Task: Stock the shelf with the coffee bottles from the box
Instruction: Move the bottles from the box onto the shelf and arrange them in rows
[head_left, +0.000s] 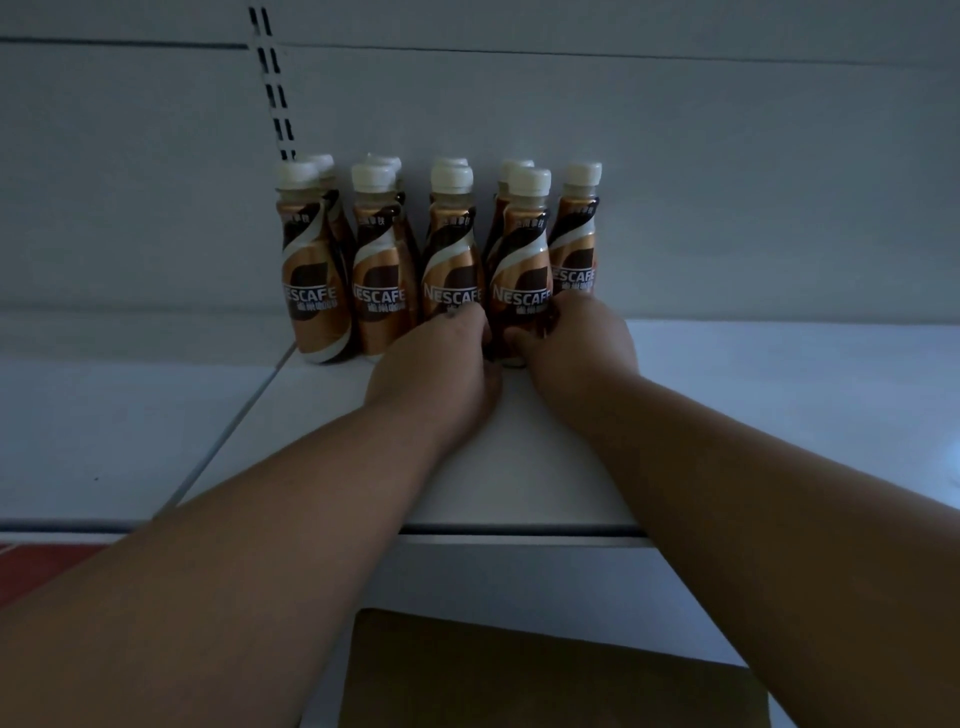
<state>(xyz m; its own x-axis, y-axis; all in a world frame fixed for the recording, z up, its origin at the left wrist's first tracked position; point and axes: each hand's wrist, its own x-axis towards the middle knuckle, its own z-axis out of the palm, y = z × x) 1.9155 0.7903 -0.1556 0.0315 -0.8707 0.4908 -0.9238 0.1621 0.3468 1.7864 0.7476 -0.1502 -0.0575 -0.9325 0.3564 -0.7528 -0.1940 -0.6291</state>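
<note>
Several brown-and-gold Nescafé coffee bottles with white caps stand upright in two rows at the back of the white shelf (519, 467). My left hand (436, 364) rests against the base of the third front-row bottle (452, 260). My right hand (576, 348) wraps the base of the fourth front-row bottle (522, 265), which stands on the shelf. A single bottle (574, 244) stands behind it at the far right. The brown cardboard box (519, 675) lies below the shelf edge; its inside is hidden.
The shelf's white back panel (675, 156) rises behind the bottles, with a slotted upright (275, 88) at the left. A seam (234, 415) splits the shelf board from a neighbouring board. Bare shelf surface lies to the right of the bottles. A red strip (47, 566) shows at lower left.
</note>
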